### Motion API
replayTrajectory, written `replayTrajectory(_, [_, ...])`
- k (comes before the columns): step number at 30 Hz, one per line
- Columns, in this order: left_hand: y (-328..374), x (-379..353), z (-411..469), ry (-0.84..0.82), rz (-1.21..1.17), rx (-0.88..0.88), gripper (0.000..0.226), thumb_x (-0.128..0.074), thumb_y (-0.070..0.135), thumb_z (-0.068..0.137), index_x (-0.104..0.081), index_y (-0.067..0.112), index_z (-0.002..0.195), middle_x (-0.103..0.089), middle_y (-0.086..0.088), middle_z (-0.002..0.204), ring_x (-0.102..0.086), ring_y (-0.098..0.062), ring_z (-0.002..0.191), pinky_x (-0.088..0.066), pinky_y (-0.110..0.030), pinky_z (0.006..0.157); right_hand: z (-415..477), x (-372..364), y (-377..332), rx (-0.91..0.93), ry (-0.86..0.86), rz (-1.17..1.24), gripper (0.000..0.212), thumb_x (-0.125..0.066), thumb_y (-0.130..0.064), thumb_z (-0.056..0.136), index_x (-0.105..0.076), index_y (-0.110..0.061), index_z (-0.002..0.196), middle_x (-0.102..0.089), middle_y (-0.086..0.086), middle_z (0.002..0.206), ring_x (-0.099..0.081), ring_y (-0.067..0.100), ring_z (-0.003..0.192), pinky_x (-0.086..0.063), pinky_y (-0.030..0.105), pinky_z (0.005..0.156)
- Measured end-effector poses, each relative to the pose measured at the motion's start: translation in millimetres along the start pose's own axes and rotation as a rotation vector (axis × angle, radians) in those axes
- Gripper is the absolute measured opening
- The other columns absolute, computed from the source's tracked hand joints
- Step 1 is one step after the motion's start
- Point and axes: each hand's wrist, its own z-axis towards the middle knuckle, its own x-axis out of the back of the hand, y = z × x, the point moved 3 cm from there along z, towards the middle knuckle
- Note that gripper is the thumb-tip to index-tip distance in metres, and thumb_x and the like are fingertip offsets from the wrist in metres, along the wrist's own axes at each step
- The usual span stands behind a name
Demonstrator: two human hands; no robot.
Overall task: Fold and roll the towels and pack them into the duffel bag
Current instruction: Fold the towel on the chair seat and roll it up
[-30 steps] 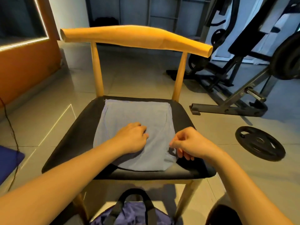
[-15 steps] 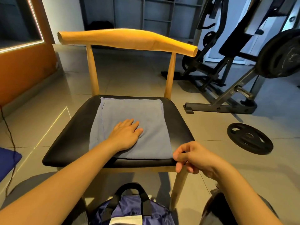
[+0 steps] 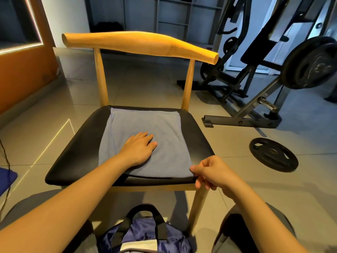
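On the black seat of the chair (image 3: 82, 148), one grey-blue towel (image 3: 155, 128) lies spread flat. It runs from the back edge to the front edge and sits a little right of the middle. Your left hand (image 3: 138, 148) lies palm down on its near half, fingers straight and together. That looks meant to pin the cloth so it does not slide on the smooth seat.

Your right hand (image 3: 209, 172) is at the front right corner of the seat. Its thumb and forefinger pinch the towel's near right corner, and the other fingers are curled under. Judging by that hold, you are tugging the corner out square or getting ready to lift it for a fold. A stitched hem down the left side suggests the towel is already doubled once, though I cannot be sure.

The duffel bag (image 3: 145, 236) sits on the floor below the seat's front edge, between your knees, black handles up. Whether it is unzipped I cannot tell.

Count: one towel, one bag, one chair, and one loose weight plate (image 3: 273, 154) on the floor to the right.
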Motion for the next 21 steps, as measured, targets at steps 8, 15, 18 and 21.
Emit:
replayTrajectory(8, [-28, 46, -90, 0.470, -0.094, -0.010, 0.009, -0.070, 0.030, 0.093, -0.069, 0.028, 0.102, -0.064, 0.011, 0.098, -0.059, -0.008, 0.091, -0.056, -0.034, 0.081, 16, -23, -45, 0.451, 0.356, -0.310, 0.021, -0.067, -0.031, 0.096, -0.065, -0.021, 0.077, -0.065, -0.005, 0.067, -0.065, 0.012, 0.063, -0.060, 0.033, 0.064])
replayTrajectory(15, [-52, 26, -145, 0.484, -0.108, 0.165, 0.026, -0.079, 0.040, 0.082, -0.059, 0.027, 0.072, -0.055, 0.008, 0.068, -0.052, -0.008, 0.064, -0.039, -0.023, 0.055, 35, -72, -58, 0.689, 0.316, -0.672, 0.017, -0.059, -0.026, 0.098, -0.075, -0.020, 0.097, -0.063, -0.003, 0.098, -0.057, 0.018, 0.092, -0.049, 0.033, 0.073])
replayTrajectory(18, [-57, 22, -141, 0.541, 0.021, 0.165, 0.029, -0.075, 0.050, 0.083, -0.055, 0.030, 0.075, -0.051, 0.012, 0.074, -0.049, -0.007, 0.068, -0.034, -0.022, 0.055, 39, -75, -53, 0.674, 0.366, -0.642, 0.017, -0.058, -0.023, 0.097, -0.074, -0.021, 0.091, -0.062, -0.003, 0.093, -0.056, 0.019, 0.088, -0.046, 0.034, 0.071])
replayTrajectory(21, [-57, 24, -135, 0.606, 0.064, 0.133, 0.032, -0.072, 0.058, 0.082, -0.058, 0.029, 0.080, -0.051, 0.012, 0.078, -0.049, -0.008, 0.071, -0.042, -0.026, 0.058, 39, -80, -47, 0.689, 0.421, -0.631, 0.015, -0.058, -0.023, 0.095, -0.069, -0.021, 0.086, -0.059, -0.003, 0.089, -0.053, 0.020, 0.085, -0.046, 0.038, 0.073])
